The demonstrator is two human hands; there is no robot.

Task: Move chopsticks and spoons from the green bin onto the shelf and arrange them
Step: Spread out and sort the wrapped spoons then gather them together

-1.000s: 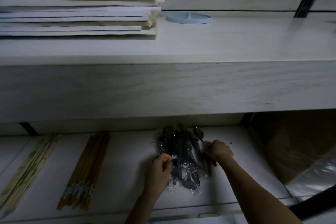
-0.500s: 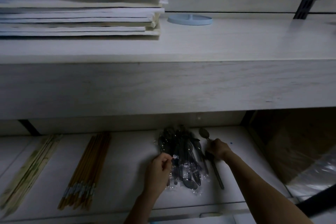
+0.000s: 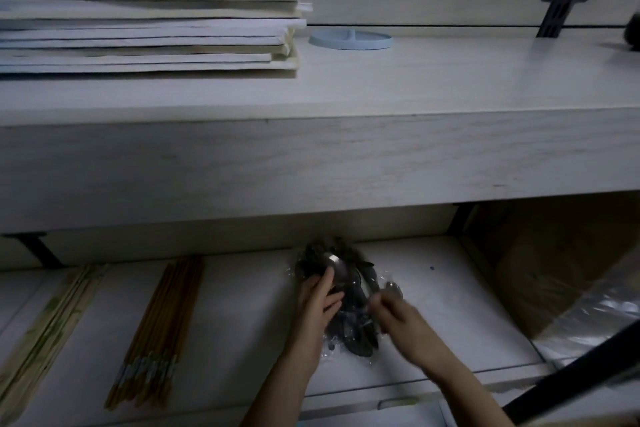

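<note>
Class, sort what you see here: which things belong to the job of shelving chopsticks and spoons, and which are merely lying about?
Job in hand: wrapped spoons, brown chopsticks, pale chopsticks, lower shelf, left hand, right hand.

Lying about: paper stack, blue disc, cardboard box.

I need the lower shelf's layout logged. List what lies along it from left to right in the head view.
Pale wrapped chopsticks → brown chopsticks → pile of wrapped spoons → cardboard box. The left hand and right hand overlap the pile, so they are left out.
</note>
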